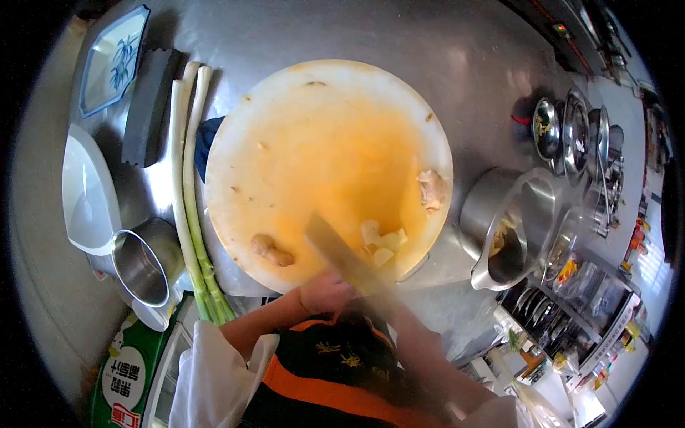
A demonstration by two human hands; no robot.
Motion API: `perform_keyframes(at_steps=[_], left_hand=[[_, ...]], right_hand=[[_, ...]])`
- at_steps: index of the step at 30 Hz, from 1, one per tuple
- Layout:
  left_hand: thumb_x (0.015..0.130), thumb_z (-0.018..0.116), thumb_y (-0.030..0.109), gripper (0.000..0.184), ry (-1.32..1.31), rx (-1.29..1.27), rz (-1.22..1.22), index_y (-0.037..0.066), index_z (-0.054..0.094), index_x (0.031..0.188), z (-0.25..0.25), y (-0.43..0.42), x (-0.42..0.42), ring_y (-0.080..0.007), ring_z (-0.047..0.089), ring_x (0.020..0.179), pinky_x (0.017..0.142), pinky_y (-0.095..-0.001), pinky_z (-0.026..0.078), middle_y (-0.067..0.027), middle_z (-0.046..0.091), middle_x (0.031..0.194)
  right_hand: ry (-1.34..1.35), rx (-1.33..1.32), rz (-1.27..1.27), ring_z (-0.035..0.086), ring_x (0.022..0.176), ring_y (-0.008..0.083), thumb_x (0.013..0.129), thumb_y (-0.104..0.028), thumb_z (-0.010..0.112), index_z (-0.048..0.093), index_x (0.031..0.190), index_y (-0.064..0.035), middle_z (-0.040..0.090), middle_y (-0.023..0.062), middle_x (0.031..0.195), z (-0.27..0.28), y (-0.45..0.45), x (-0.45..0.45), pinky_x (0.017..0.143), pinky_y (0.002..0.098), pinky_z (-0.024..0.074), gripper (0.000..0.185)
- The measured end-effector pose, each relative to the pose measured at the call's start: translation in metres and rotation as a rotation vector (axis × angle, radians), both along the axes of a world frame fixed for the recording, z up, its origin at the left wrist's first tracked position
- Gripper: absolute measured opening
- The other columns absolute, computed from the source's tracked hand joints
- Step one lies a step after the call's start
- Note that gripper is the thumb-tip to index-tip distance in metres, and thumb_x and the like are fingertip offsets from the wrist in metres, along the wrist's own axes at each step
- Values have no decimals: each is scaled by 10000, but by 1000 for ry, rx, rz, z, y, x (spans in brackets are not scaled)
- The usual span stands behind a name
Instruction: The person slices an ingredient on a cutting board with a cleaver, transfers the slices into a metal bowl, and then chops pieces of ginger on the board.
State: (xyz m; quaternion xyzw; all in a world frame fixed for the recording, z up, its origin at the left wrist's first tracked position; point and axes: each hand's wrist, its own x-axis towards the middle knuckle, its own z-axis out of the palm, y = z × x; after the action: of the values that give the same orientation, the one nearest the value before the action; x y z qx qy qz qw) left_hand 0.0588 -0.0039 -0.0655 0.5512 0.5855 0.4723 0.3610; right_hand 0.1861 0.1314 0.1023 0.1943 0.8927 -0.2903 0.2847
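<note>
My right hand [407, 324] is blurred, at the handle end of a kitchen knife [335, 253] whose smeared blade points up and left over the round cutting board [321, 100]. Close to the blade, at the board's near edge, my left hand [326, 292] is curled; the knife and blur hide its fingertips and anything in them. Pale peeled pieces, probably ginger [385, 242], lie on the board just beyond the knife. An unpeeled knob of ginger [272, 251] rests at the board's lower left, and another lumpy piece [432, 190] is by its right rim.
Long leeks [187, 171] lie left of the board, beside a dark grey block [150, 107], a white dish [89, 192] and a metal pot [146, 260]. A steel pitcher [510, 221] and several metal bowls [548, 128] stand on the right. A green carton [121, 371] is at lower left.
</note>
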Motion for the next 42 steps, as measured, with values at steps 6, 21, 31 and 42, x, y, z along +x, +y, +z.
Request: perform_keyframes(at_steps=[6, 21, 31, 42], left_hand=[[694, 555, 137, 253, 214, 141, 38, 79, 571, 939, 10, 5, -11, -234, 505, 880, 792, -326, 418, -61, 533, 919], [717, 530, 86, 213, 246, 229, 142, 23, 540, 921, 16, 11, -14, -273, 521, 827, 735, -343, 440, -116, 514, 878], [752, 491, 61, 209, 210, 168, 171, -15, 537, 941, 21, 14, -11, -280, 522, 847, 734, -340, 438, -145, 519, 907], [720, 566, 76, 228, 268, 227, 159, 18, 559, 940, 13, 8, -10, -290, 529, 848, 744, -343, 445, -127, 536, 943]], right_hand=[[48, 12, -27, 601, 722, 299, 770, -71, 490, 323, 1212, -35, 452, 225, 1146, 1, 0, -1, 519, 357, 509, 474], [-156, -116, -90, 574, 825, 353, 760, -171, 529, 246, 1237, -70, 403, 220, 1200, -47, 3, -31, 608, 430, 491, 565], [-115, -49, -175, 548, 900, 345, 756, -199, 535, 288, 1218, -48, 392, 201, 1222, -32, 1, -22, 664, 430, 481, 545], [63, 45, -78, 605, 695, 297, 765, -59, 470, 306, 1225, -40, 485, 244, 1094, -1, -12, 4, 484, 331, 504, 488]])
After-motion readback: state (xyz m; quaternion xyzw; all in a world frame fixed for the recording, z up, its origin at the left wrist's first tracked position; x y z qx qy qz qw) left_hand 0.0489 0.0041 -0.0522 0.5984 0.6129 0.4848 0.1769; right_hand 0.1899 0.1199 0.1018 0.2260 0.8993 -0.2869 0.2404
